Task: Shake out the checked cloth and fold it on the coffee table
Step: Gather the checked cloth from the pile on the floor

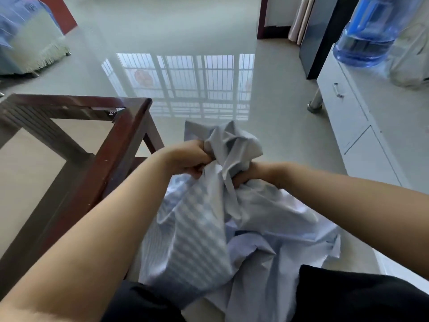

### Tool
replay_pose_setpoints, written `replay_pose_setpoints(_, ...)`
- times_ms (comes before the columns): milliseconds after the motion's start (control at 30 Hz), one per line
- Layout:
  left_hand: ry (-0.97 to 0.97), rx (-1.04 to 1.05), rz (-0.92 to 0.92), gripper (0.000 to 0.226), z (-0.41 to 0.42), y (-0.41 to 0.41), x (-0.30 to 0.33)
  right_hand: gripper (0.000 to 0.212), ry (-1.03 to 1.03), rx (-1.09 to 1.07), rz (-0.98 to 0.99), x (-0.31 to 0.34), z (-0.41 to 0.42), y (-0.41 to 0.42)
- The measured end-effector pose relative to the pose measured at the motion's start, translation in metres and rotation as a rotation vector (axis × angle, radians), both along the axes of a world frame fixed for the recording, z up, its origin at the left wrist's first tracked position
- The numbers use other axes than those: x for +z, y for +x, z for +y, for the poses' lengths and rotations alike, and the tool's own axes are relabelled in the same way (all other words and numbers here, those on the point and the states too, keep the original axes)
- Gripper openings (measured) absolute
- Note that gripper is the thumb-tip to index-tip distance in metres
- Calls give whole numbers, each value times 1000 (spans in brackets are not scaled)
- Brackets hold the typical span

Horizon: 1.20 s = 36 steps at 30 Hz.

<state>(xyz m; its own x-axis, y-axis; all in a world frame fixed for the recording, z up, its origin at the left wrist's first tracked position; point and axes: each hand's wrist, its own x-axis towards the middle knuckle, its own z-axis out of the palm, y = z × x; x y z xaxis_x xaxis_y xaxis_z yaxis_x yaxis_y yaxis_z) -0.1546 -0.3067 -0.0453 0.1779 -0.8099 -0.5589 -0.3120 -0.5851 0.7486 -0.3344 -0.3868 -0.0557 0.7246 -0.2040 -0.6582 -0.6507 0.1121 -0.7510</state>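
The checked cloth [197, 233], pale blue and white, hangs bunched in front of me above the floor and my lap. My left hand [188, 156] grips a gathered wad of it at the top. My right hand [248, 174] grips the fabric close beside the left, its fingers partly hidden by folds. A crumpled peak of cloth sticks up between and beyond both fists. The coffee table [120, 145], dark red wood with a glass top, stands to my left, its near corner just left of my left forearm.
Shiny tiled floor [185, 73] stretches ahead, reflecting a window. A white cabinet [362, 126] with a blue water bottle [369, 36] runs along the right. A covered seat [27, 43] with a fringed throw is at the far left. My dark-clothed legs are below.
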Motion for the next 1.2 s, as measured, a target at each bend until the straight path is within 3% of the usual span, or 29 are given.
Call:
replay_pose_setpoints(100,-220,421,96,29,-7,6,-15,19,-175,-4,37,2,-35,28)
replay_pose_setpoints(133,-330,576,67,35,-11,11,-17,19,-310,-114,-14,7,-51,42)
replay_pose_setpoints(200,-497,730,-177,39,-15,25,-19,28,-547,-485,-215,26,-94,68)
replay_pose_setpoints(267,-566,771,-340,40,-15,34,-27,78,-555,-762,-370,46,-140,88)
replay_pose_setpoints(300,-567,769,-360,40,-15,38,-35,101,-596,-789,-360,50,-156,92)
replay_pose_setpoints(367,-534,735,-357,40,-16,40,-57,107,-832,-631,-171,40,-167,92)
replay_pose_setpoints(433,-431,691,-327,40,-18,36,-86,87,-970,-416,-68,-2,-159,84)
replay_pose_setpoints(533,-154,611,-250,45,-10,22,-142,62,-851,-265,55,-93,-115,58)
replay_pose_setpoints(633,91,564,-156,54,14,5,-209,58,-636,-206,266,-178,-59,16)
replay_pose_setpoints(733,303,464,-126,66,47,-17,-261,61,-514,-225,393,-235,-1,-23)
replay_pose_setpoints(933,445,199,-94,69,96,-53,-300,101,-663,-280,510,-264,58,-59)
replay_pose_setpoints(1100,502,-256,-453,69,116,-66,-300,100,-780,-43,419,-272,82,-79)
replay_pose_setpoints(1200,424,-242,-605,34,117,-72,-290,95,-648,-223,435,-272,95,-91)
